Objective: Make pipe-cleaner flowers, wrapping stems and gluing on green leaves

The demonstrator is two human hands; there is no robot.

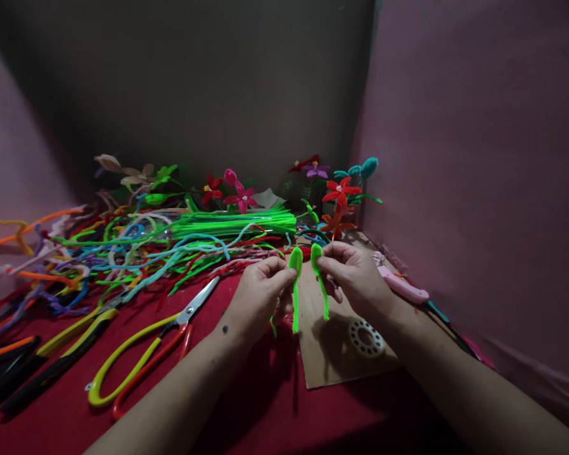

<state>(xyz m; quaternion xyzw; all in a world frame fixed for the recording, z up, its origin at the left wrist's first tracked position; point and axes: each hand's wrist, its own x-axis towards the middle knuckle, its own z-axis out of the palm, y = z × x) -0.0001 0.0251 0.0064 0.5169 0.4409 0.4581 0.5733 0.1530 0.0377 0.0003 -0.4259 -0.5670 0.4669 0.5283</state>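
Note:
Between thumb and fingers, my left hand (269, 285) pinches a bright green pipe-cleaner leaf (296, 258) whose stem hangs straight down. A second green pipe-cleaner leaf (317, 259), much the same in shape, is pinched in my right hand (353, 272), its stem dangling at a slant. The two leaves are held upright side by side with a small gap between them, above the left edge of a piece of cardboard (329, 363). Another short green end shows below my left fingers; what it belongs to is hidden.
Yellow-and-red scissors (188, 314) and yellow-black pliers (71, 341) lie on the red cloth (246, 404) at left. Behind are tangled pipe cleaners (137, 259), a green bundle (237, 222) and fuzzy flowers (241, 197). A white tape spool (366, 338) and pink glue gun (403, 284) lie right.

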